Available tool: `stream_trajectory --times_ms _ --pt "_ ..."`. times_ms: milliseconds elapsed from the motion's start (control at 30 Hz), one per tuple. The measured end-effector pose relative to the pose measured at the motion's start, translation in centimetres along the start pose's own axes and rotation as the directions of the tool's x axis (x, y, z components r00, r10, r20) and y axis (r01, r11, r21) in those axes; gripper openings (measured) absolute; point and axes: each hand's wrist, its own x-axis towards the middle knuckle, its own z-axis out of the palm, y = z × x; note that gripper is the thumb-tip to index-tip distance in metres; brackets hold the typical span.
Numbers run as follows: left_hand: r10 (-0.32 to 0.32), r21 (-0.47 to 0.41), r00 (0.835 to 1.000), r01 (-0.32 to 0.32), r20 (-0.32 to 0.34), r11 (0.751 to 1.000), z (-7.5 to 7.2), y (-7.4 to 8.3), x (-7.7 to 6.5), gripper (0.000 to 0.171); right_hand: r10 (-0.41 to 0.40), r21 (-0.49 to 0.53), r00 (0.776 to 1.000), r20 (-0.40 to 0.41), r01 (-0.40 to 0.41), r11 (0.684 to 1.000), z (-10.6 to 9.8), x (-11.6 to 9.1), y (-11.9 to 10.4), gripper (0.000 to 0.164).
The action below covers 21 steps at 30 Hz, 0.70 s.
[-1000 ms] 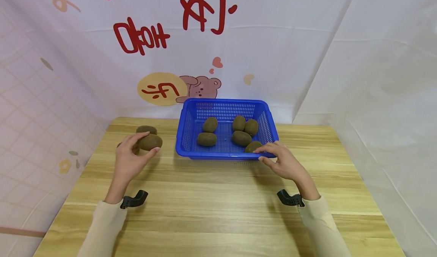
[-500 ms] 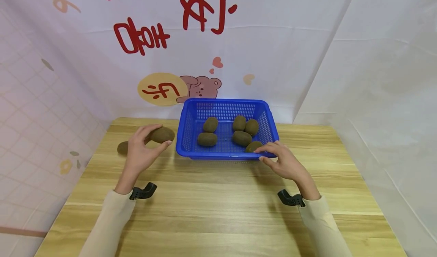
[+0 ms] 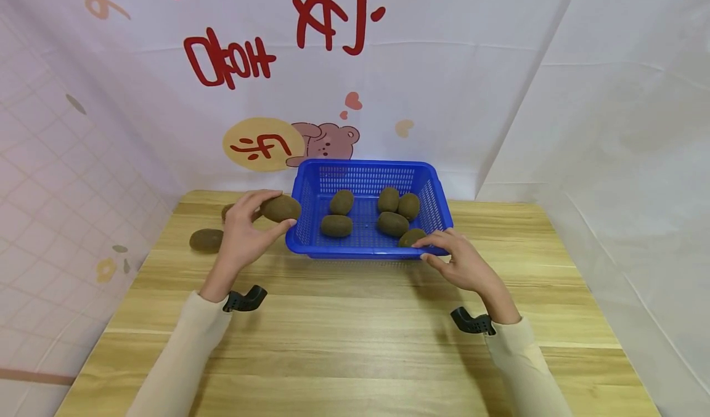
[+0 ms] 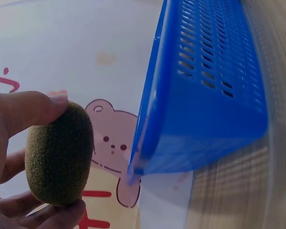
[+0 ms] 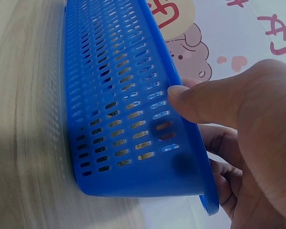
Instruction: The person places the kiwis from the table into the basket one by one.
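My left hand [image 3: 244,235] pinches a brown fuzzy kiwi [image 3: 281,208] between thumb and fingers, at the left rim of a blue perforated basket [image 3: 355,254]. In the left wrist view, the thumb lies on one end of the held kiwi [image 4: 59,155] and fingertips support the other. My right hand [image 3: 465,263] grips the basket's near right rim, thumb outside and fingers over the inner side. Several kiwis [image 3: 392,224] lie inside the basket, one of them close beside the right fingertips and partly hidden by the rim.
On the wooden table [image 3: 355,343], left of the basket, lies a kiwi [image 3: 205,241]. Behind the left hand another kiwi [image 3: 225,212] is mostly hidden. A printed white curtain [image 3: 444,84] rises right behind the basket and along both sides.
My left hand has carried the kiwi rightward and farther back, from the table's left side to the basket's left rim. The right hand and basket have stayed in place.
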Motion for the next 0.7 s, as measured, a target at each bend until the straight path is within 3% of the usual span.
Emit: stream_trajectory --times_ms 400,700 --pt "0.071 -0.053 0.996 -0.068 0.062 0.996 2.0 1.2 1.0 0.056 -0.004 0.011 1.0 -0.003 0.004 1.0 0.0 0.1 0.0 0.025" --pt "0.059 -0.066 0.992 -0.052 0.109 0.996 3.1 1.6 1.1 0.056 -0.004 0.012 1.0 0.001 0.004 1.0 0.0 0.0 0.0 0.024"
